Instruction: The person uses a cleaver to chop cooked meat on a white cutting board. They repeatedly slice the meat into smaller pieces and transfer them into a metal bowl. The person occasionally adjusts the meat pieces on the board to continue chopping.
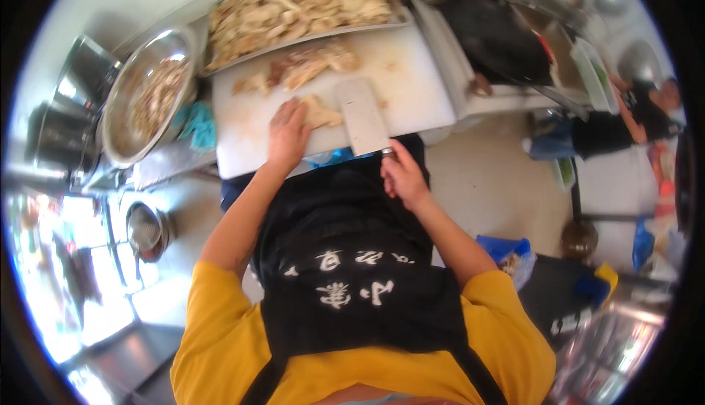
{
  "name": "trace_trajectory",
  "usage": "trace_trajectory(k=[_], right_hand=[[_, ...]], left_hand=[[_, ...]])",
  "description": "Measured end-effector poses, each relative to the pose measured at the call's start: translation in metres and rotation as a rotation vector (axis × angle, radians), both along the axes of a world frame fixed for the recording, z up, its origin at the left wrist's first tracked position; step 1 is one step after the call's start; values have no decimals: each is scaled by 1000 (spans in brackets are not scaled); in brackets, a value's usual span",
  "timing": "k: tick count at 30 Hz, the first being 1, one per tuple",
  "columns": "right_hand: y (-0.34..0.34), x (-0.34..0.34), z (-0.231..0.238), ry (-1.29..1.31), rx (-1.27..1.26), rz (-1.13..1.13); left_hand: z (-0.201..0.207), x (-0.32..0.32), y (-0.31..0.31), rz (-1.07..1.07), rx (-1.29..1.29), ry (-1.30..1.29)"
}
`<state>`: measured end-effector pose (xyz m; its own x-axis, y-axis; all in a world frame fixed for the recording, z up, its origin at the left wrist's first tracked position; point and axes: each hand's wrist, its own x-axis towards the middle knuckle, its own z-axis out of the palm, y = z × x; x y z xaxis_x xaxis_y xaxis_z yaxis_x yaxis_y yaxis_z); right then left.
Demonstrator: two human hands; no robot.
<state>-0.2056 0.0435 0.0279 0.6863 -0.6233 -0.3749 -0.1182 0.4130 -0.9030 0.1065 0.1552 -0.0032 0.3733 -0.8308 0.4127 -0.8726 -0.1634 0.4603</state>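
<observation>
On a white cutting board (411, 82) lies a pale piece of cooked meat (320, 113), with my left hand (289, 132) resting on its left end, fingers closed together against it. My right hand (404, 175) grips the handle of a cleaver (360, 116). Its broad blade lies nearly flat over the board, just right of that piece. Farther back on the board is a larger, browner chunk of meat (312, 66) with smaller bits at its left. Behind the board a metal tray (405, 17) is heaped with pale meat pieces (294, 8).
At the left stands a steel bowl (120, 122) of shredded meat, with a teal cloth (199, 126) beside it. A black wok (492, 34) sits at the back right. Another person (613, 126) stands at the far right near a pale green-filled container (593, 74).
</observation>
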Motion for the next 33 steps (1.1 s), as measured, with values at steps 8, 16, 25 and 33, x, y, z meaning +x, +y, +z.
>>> trace_trajectory(k=[8, 16, 25, 33], right_hand=[[1, 8, 10, 45, -35, 82], [10, 30, 6, 63, -72, 99], [15, 36, 2, 86, -90, 139], [19, 49, 6, 34, -168, 197]], left_hand=[[15, -7, 1, 14, 54, -19], [7, -4, 1, 1, 6, -24], [5, -4, 0, 2, -8, -21], [4, -7, 0, 25, 10, -24]])
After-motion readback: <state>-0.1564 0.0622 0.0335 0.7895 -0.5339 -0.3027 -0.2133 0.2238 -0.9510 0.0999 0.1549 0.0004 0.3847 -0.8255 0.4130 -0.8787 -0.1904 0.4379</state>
